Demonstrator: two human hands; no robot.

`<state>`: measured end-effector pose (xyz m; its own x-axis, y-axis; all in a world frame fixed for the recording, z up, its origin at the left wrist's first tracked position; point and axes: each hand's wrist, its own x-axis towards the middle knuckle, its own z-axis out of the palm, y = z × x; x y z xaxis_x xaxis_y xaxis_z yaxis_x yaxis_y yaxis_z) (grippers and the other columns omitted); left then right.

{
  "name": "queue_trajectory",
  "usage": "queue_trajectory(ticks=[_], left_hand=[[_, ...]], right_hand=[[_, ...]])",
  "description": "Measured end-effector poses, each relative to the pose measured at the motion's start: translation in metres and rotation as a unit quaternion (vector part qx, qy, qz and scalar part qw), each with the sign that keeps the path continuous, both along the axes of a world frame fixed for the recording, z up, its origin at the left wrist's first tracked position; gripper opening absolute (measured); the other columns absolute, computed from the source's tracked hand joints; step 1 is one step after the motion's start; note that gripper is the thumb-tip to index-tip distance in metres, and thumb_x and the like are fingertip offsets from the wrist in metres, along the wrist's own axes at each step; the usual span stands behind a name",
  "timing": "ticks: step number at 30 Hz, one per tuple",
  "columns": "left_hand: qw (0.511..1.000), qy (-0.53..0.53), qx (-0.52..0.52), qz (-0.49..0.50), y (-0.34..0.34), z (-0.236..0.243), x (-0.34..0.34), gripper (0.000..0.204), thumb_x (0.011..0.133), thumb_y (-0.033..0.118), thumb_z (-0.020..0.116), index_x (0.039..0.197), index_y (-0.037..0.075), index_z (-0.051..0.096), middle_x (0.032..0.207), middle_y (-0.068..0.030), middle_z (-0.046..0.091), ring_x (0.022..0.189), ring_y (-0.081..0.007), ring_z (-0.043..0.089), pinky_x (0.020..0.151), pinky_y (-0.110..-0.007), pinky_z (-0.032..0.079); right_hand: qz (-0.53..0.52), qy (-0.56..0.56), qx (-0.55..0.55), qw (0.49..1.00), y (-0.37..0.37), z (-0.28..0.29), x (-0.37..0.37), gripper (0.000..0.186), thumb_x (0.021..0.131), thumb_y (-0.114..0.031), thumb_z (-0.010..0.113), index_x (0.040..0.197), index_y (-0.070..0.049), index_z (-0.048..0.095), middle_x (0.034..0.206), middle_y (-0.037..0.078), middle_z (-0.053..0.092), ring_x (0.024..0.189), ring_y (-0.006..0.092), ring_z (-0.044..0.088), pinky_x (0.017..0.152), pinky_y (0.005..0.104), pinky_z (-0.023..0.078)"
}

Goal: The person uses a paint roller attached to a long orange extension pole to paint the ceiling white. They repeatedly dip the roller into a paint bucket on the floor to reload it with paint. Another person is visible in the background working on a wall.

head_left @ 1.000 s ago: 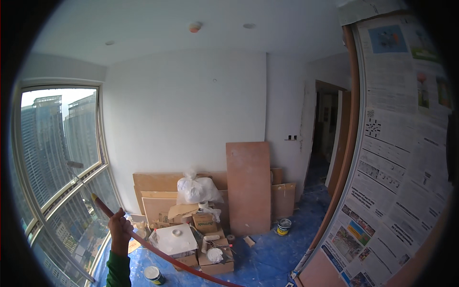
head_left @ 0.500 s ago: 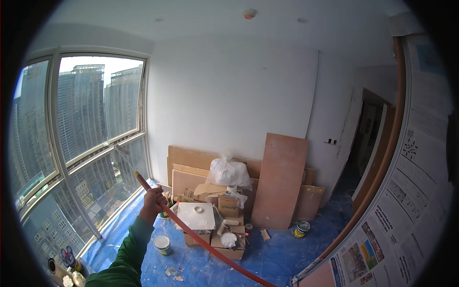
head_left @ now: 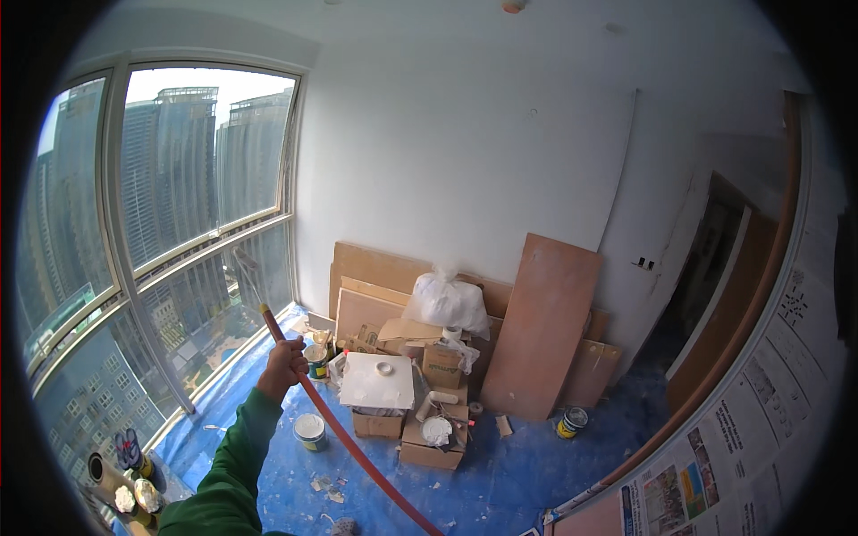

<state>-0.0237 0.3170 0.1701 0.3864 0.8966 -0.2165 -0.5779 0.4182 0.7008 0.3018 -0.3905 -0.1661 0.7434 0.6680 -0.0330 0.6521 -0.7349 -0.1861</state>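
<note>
Green letters are on the side of a brown box (head_left: 442,364). Newspaper pages (head_left: 737,447) on the right have rows of small black print. The paint bucket (head_left: 569,423) has a yellow label too small to read.

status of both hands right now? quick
Left hand: grip closed, holding the red paint-roller pole.
Right hand: out of view, so its state can't be told.
</note>
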Motion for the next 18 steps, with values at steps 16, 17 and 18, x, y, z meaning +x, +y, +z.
queue_trajectory(ticks=[16, 17, 18], left_hand=[[0.976, 0.081, -0.202, -0.016, 0.037, -0.260, 0.040, 0.017, 0.092, 0.009, 0.054, 0.104, -0.002, 0.048, 0.091, -0.0128, 0.055, 0.088, -0.0290, 0.062, 0.080, -0.048, 0.054], [0.971, 0.073, -0.224, -0.043, 0.023, -0.281, 0.050, 0.017, 0.093, 0.009, 0.053, 0.105, -0.002, 0.047, 0.091, -0.0133, 0.055, 0.090, -0.0306, 0.062, 0.082, -0.051, 0.054], [0.962, 0.063, -0.261, -0.050, 0.010, -0.300, 0.059, 0.017, 0.094, 0.009, 0.052, 0.107, -0.002, 0.047, 0.092, -0.0136, 0.055, 0.091, -0.0316, 0.063, 0.081, -0.052, 0.054]], right_hand=[[-0.023, 0.012, -0.064, 0.998, 0.103, 0.208, -0.033, 0.047, 0.068, -0.048, 0.082, 0.077, -0.005, 0.067, 0.069, 0.014, 0.063, 0.063, 0.0312, 0.057, 0.061, 0.0438, 0.046], [-0.026, 0.004, -0.101, 0.995, 0.099, 0.208, -0.029, 0.046, 0.069, -0.047, 0.081, 0.082, -0.006, 0.069, 0.072, 0.014, 0.065, 0.066, 0.0318, 0.059, 0.063, 0.0436, 0.048], [-0.028, -0.005, -0.135, 0.990, 0.091, 0.206, -0.021, 0.045, 0.070, -0.047, 0.081, 0.088, -0.007, 0.070, 0.075, 0.015, 0.066, 0.069, 0.0324, 0.061, 0.064, 0.0435, 0.049]])
